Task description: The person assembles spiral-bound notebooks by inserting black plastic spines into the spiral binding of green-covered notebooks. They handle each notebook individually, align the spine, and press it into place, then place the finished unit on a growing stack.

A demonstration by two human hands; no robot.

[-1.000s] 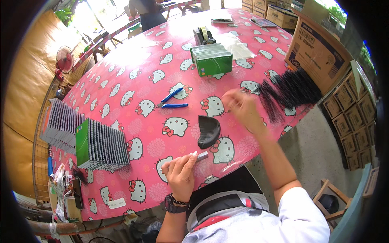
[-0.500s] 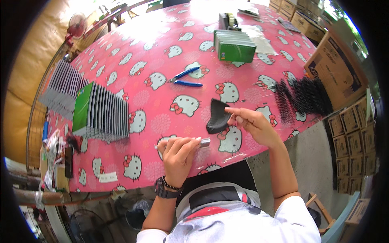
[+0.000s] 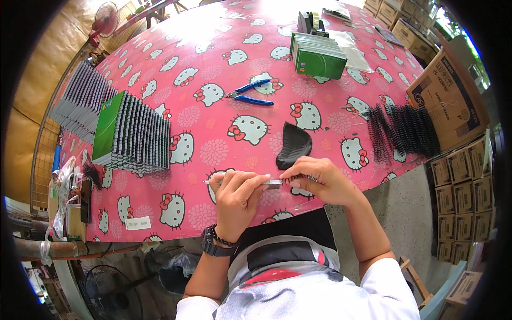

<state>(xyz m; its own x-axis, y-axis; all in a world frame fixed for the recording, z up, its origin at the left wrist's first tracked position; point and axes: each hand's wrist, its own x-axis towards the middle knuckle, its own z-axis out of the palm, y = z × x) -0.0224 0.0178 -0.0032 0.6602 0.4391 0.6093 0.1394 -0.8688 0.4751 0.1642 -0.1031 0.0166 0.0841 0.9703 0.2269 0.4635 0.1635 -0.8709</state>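
My left hand [image 3: 240, 197] is closed around a thin, silver-grey pad [image 3: 274, 182], seen edge-on, near the table's front edge. At the pad's right end, my right hand [image 3: 322, 181] pinches a dark spiral coil [image 3: 294, 177], partly covered by the fingers. Whether the coil passes into the pad is too small to tell. Just beyond the right fingers lies a black, curved, ridged piece [image 3: 294, 145]. Farther off, blue-handled cutters [image 3: 253, 97] rest with their handles apart. A pile of black spiral coils [image 3: 402, 130] lies to the right.
Stacked spiral notebooks [image 3: 133, 136] with a green cover stand at left, beside more notebooks [image 3: 82, 98]. Another green stack [image 3: 320, 56] is at the back, near a tape dispenser [image 3: 312, 24]. A cardboard box [image 3: 448, 101] borders the right side. A white label [image 3: 138, 223] lies front left.
My right hand has come left and down from beside the black curved piece to the end of the pad. A dark coil now shows in its fingers. The left hand keeps its hold.
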